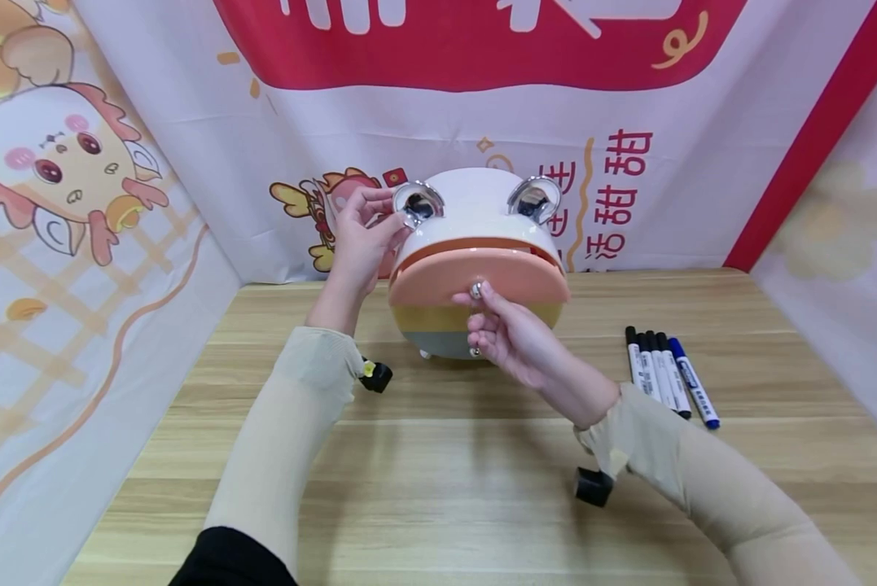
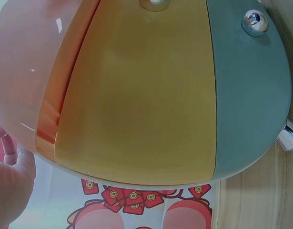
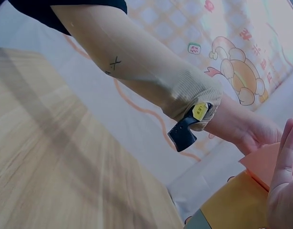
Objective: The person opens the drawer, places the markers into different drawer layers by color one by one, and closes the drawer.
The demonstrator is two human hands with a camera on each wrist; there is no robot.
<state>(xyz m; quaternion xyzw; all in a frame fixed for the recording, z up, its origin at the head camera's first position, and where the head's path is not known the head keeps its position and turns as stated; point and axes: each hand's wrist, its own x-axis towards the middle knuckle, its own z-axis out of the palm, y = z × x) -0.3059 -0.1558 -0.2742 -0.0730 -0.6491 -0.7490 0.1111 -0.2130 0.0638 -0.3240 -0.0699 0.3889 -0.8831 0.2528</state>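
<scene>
A frog-shaped drawer cabinet [image 1: 475, 203] with a white top and two chrome ring eyes stands at the back of the table. Its orange top drawer [image 1: 438, 281] is pulled slightly out, leaving a gap beneath the white top. Below sit a yellow drawer [image 2: 136, 95] and a grey-green drawer [image 2: 246, 95], both flush. My left hand [image 1: 365, 232] grips the left chrome eye [image 1: 418, 202] between thumb and fingers. With thumb and index finger, my right hand [image 1: 515, 338] pinches the orange drawer's round chrome knob [image 1: 475, 290]. The drawer's inside is hidden.
Several black markers [image 1: 654, 366] and a blue marker [image 1: 693, 382] lie side by side on the wooden table [image 1: 438, 488], right of the cabinet. A printed cloth backdrop [image 1: 365, 122] hangs close behind it. Small black wrist devices [image 1: 594, 487] hang below both sleeves.
</scene>
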